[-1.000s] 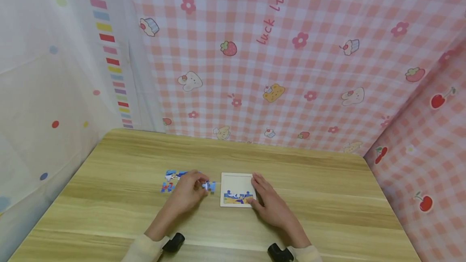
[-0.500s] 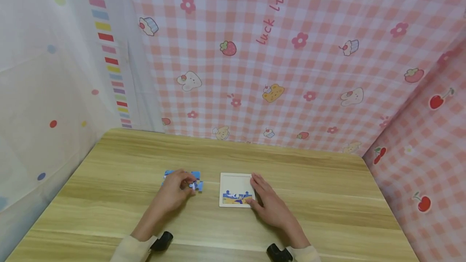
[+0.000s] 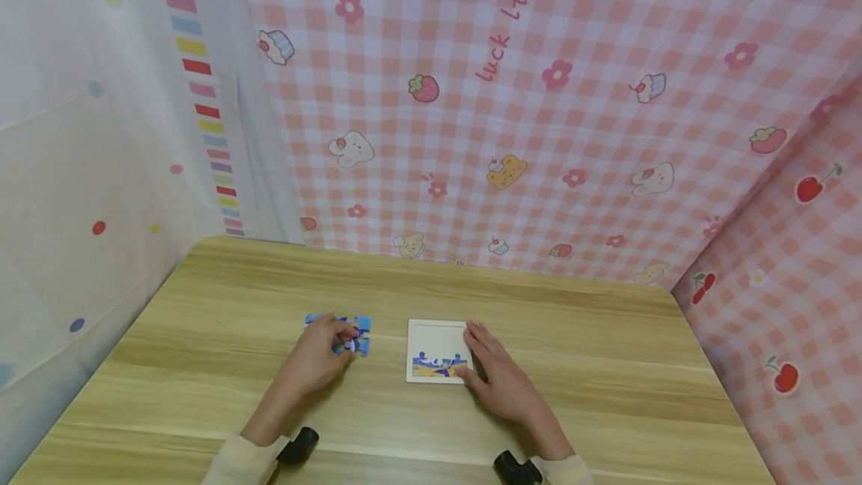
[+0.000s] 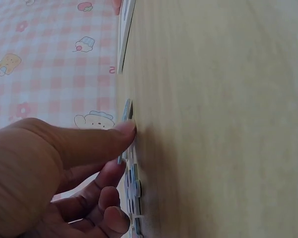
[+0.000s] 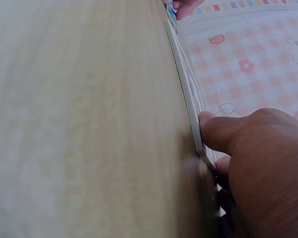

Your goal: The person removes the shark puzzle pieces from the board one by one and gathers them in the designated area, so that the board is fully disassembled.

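Note:
A small jigsaw piece (image 4: 127, 109) is pinched between the thumb and finger of my left hand (image 3: 313, 354). It is just above or among several loose jigsaw pieces (image 3: 364, 324), mostly blue, which this hand partly covers. My right hand (image 3: 501, 380) grips the right side of a white square puzzle tray (image 3: 438, 337). In the right wrist view the thumb (image 5: 216, 131) presses on the tray's rim, with other fingers beside its edge, partly hidden. Along the tray's near side lies a row of fitted pieces (image 3: 431, 367), blue and yellow; the rest of its bed is bare.
The wooden table (image 3: 404, 432) runs up to a pink checked cloth (image 3: 471, 133) at the back. More cloth hangs at the left and right sides. A black wrist device (image 3: 299, 446) sits on the left sleeve, another (image 3: 517, 468) on the right.
My left hand has moved left, away from the tray, carrying the pinched piece back over the loose pieces. The right hand and the tray stay about where they were.

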Motion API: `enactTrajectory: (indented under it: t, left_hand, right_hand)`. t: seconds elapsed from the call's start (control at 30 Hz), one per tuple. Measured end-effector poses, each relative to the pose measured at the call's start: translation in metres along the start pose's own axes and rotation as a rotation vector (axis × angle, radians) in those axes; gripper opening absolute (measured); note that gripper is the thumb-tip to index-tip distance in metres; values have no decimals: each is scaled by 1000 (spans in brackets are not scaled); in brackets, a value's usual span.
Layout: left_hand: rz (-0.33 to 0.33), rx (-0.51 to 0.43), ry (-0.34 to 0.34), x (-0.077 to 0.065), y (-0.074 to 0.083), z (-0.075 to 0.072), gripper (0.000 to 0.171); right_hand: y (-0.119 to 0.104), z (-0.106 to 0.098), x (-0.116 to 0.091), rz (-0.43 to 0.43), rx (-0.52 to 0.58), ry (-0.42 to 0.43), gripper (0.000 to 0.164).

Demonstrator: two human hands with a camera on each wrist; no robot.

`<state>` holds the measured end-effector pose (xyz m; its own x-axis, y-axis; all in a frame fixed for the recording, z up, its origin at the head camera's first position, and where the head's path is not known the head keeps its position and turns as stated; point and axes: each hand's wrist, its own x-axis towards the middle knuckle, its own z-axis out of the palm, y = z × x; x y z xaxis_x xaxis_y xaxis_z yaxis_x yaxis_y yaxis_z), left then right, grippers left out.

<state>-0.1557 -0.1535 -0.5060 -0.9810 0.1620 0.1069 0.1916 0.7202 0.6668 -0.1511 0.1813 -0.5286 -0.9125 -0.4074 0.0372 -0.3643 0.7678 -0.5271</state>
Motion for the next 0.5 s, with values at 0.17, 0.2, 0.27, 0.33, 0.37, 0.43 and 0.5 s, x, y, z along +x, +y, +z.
enactTrajectory:
  t: [0.17,0.2,0.27,0.33,0.37,0.43,0.5]
  left_hand:
    - [-8,23,-20,0,2,1,20]
    - [-9,27,-22,0,2,1,20]
    - [-10,36,-25,0,2,1,19]
    - [-10,43,-24,0,3,0,19]
    - [-7,47,-23,0,2,0,19]
    - [-5,55,-20,1,2,1,19]
    - [-1,59,-19,1,1,1,19]
  right_hand:
    - [0,0,0,-1,3,-5,67]
    - [0,0,0,-2,3,-4,67]
    - [1,0,0,-7,-2,-2,67]
    - [1,0,0,-12,-7,-1,67]
    - [1,0,1,-14,-7,-1,67]
    - [1,0,1,-20,-8,-3,68]
    - [1,-1,1,-24,-9,-7,68]
